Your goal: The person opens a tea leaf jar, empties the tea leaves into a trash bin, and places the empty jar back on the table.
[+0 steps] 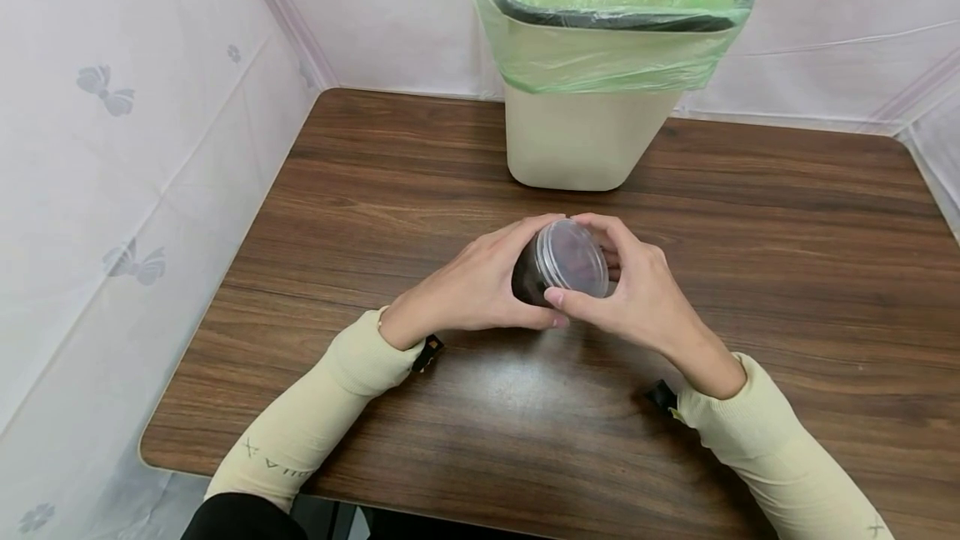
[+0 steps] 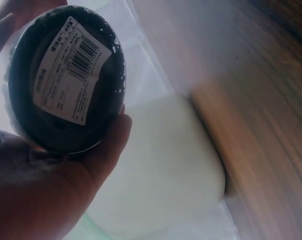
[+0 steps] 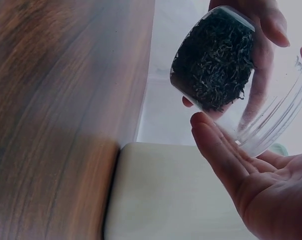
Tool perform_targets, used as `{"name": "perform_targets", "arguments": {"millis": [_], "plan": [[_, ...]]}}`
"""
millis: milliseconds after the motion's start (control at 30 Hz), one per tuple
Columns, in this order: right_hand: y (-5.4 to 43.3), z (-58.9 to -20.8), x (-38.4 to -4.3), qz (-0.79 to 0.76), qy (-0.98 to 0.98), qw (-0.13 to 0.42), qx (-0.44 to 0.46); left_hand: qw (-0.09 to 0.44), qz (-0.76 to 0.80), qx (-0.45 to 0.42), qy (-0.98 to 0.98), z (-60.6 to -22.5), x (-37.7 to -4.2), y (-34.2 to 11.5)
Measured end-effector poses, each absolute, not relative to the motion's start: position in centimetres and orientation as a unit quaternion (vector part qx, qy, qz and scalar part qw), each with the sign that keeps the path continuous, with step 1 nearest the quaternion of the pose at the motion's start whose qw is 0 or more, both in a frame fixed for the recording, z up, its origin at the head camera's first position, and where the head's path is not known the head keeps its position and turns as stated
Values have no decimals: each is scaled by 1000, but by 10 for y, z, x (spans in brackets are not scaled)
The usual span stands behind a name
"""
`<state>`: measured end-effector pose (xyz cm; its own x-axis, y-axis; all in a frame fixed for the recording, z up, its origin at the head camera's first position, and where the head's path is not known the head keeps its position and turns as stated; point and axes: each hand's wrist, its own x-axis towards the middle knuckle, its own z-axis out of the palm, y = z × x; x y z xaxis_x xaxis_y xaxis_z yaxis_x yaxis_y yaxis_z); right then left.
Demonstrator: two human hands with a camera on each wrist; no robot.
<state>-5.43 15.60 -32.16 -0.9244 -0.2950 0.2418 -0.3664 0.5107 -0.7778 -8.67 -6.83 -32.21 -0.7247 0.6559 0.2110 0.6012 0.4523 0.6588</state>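
Note:
A clear jar (image 1: 528,277) of dark, wiry dried leaves (image 3: 216,60), which look like tea, is held up over the table and tilted. My left hand (image 1: 476,283) grips the jar's body from the left, thumb on the near side. On its mouth sits a clear round lid (image 1: 577,255), and my right hand (image 1: 643,294) holds that end, thumb on the near edge and fingers around the far side. The left wrist view shows the jar's base with a white barcode label (image 2: 73,70). Part of the jar's far side is hidden by my fingers.
A cream waste bin (image 1: 577,140) with a green plastic liner (image 1: 600,57) stands at the back of the wooden table (image 1: 337,223), just beyond my hands. White patterned sheeting (image 1: 150,148) hangs behind the table and along its left side.

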Motion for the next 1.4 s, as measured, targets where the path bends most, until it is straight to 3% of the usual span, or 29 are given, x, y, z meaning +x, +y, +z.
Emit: {"name": "perform_targets", "arguments": {"millis": [400, 733, 900, 1200, 1400], "plan": [[154, -318, -56, 430, -885, -9, 176, -5, 334, 360, 871, -320, -83, -69], [147, -312, -57, 407, -901, -48, 139, -170, 212, 388, 881, -322, -74, -57], [145, -311, -57, 414, -898, -46, 139, -217, 187, 378, 880, -321, -72, -54], [143, -312, -56, 403, -905, 19, 134, -230, 195, 365, 881, -320, -71, -51], [142, -318, -54, 388, -906, 70, 155, -190, 230, 359, 884, -320, -71, -51]]}}
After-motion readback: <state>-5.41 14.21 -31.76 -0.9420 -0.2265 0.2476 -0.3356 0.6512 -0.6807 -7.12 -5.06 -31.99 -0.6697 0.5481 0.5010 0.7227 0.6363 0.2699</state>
